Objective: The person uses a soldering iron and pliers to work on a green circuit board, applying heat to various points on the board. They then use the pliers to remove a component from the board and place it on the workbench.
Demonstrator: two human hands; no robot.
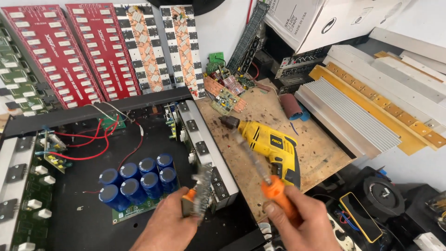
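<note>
Seven blue capacitors (138, 180) stand beside one yellow drill (272, 146) on the counter (316, 153). The left hand (169, 223) grips a blurred orange-and-metal part (197, 195). The right hand (304, 223) grips one orange-handled screwdriver (265, 174).

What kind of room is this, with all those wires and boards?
It looks like an electronics repair workshop. Long circuit boards lean against the wall, an opened amplifier chassis holds blue capacitors, and a yellow drill lies on the scuffed wooden bench.
</note>
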